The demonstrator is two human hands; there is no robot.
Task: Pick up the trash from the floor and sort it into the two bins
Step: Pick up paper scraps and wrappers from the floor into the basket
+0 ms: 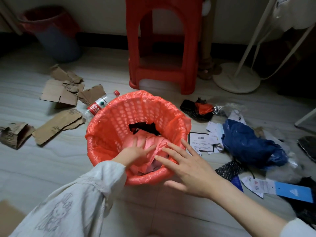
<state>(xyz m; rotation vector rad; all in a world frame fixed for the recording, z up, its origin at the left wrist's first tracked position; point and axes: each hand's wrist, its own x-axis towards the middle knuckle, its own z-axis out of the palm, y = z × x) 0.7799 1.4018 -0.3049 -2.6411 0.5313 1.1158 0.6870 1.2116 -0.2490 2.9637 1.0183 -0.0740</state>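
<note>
A round orange perforated plastic bin [136, 115] lined with a thin orange plastic bag stands upright on the floor, crumpled pink and black scraps lying inside it right under the fingertips [136, 142] of the left hand. A second bin, a blue plastic bucket with a red bag liner [54, 33], stands tilted far beyond the fingers, by the wall. Torn brown cardboard pieces [59, 93] lie scattered flat well to the left of the fingers, and a clear plastic bottle with a red cap and red label [100, 104] lies on its side against the orange bin's far left. A crumpled dark blue plastic bag [248, 142] and white paper slips [213, 134] lie just right of the right hand's fingers.
</note>
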